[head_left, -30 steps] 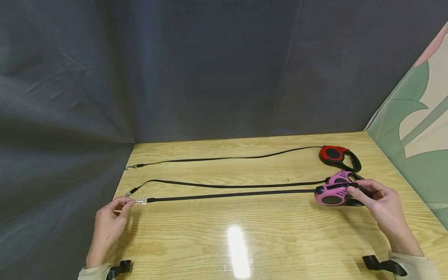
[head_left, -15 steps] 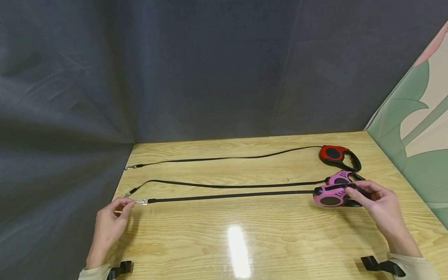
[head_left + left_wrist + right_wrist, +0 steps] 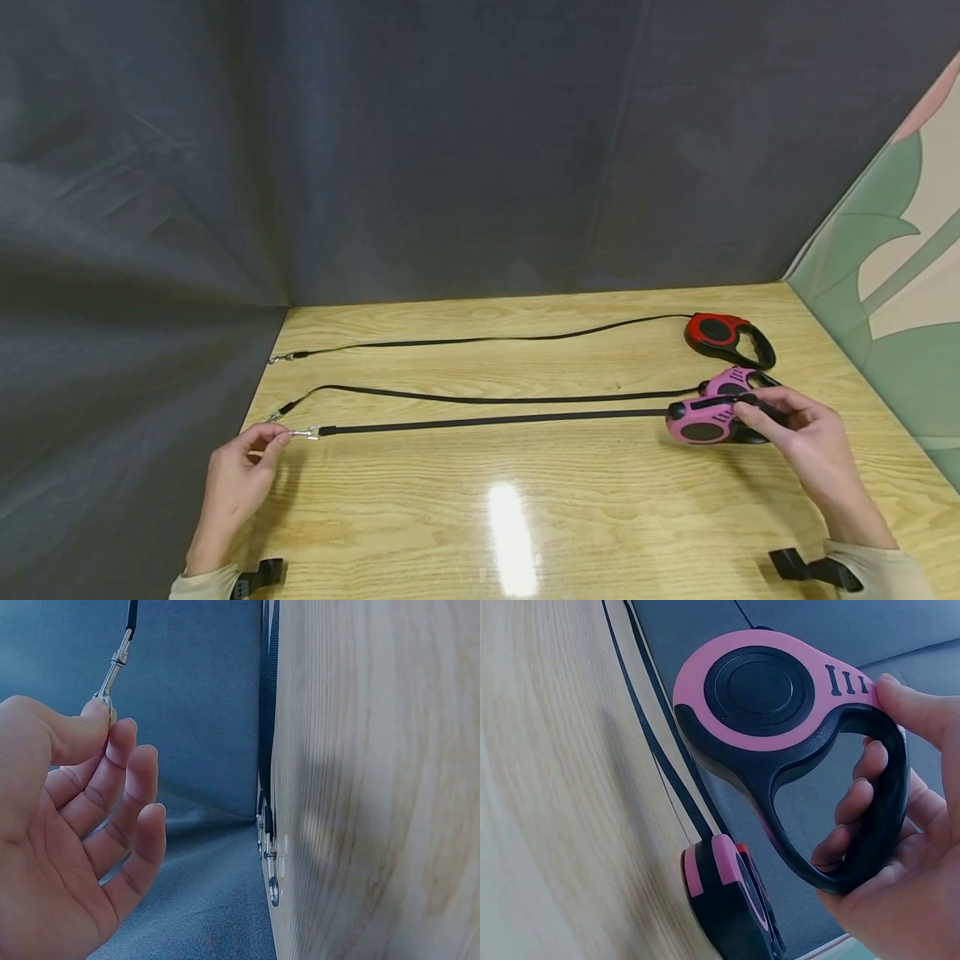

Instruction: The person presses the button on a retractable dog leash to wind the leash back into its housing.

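Pink leash (image 3: 761, 733), right fingers (image 3: 853, 801) round handle (image 3: 887, 802), left fingers (image 3: 118, 746) pinching clip (image 3: 114, 673), partly hides pink twin (image 3: 729, 380); red leash (image 3: 713, 331) behind.

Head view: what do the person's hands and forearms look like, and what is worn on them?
The left hand and right hand are bare, with no gloves or rings visible. The left sleeve and right sleeve are pale beige. At each wrist sits a black strap with a blocky black piece; no cables show.

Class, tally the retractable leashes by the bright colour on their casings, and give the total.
Pink: 2 (held leash, leash behind it)
Red: 1 (farthest leash)
Total: 3
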### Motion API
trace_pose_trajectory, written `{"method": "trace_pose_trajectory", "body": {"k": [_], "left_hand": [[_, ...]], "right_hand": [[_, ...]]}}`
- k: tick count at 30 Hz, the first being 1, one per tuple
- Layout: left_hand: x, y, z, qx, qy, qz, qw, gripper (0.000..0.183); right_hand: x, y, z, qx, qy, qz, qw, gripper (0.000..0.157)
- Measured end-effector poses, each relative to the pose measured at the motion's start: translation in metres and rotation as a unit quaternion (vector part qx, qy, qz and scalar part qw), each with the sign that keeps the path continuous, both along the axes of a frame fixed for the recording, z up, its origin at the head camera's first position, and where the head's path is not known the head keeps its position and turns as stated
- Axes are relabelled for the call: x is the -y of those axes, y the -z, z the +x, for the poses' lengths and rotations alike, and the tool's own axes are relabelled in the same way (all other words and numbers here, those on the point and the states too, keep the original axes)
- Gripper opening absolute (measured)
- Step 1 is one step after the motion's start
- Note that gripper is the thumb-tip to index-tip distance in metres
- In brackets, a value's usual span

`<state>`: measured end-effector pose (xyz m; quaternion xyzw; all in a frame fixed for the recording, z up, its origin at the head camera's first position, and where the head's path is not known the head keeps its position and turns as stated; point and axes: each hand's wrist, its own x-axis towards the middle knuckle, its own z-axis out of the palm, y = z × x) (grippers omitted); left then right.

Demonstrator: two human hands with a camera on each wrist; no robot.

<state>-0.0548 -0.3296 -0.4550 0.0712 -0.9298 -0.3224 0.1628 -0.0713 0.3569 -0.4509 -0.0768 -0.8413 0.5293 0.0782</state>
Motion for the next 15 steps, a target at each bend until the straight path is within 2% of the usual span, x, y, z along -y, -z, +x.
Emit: {"method": "trace_pose_trajectory", "body": {"k": [15], "left_hand": [[-0.0002, 0.0005, 0.0005, -0.007, 0.011, -0.003, 0.9999, 0.005]], "right_hand": [[0.0013, 0.0007, -0.0028, -0.004, -0.006, -0.001, 1.000, 0.019]]}}
